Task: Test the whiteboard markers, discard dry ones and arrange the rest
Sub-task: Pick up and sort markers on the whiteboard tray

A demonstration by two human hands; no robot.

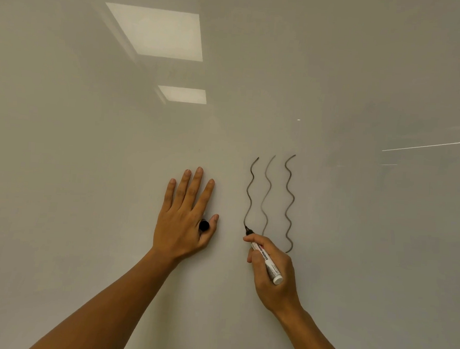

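A whiteboard (88,164) fills the whole frame, glossy and pale, with two bright rectangular reflections (157,31) in the upper left centre and thin streaks of glare at the right edge. Right of centre, three wavy lines (269,199) run down the board side by side; the left and right ones look darker than the faint middle one. The right hand (272,272), in the lower right of centre, grips a marker (265,257) with fingers and thumb curled round its white barrel, which carries black lettering. The marker slants up to the left, its dark tip touching the board at the bottom end of the leftmost line, its white rear end sticking out past the knuckles toward the lower right. The left hand (185,217), just left of centre, lies flat against the board with four fingers straight and slightly spread, pointing up. Between its thumb and the base of the forefinger sits a black cap (204,225), pinched there against the hand. Both bare forearms reach up from the bottom edge of the frame, well apart from each other.
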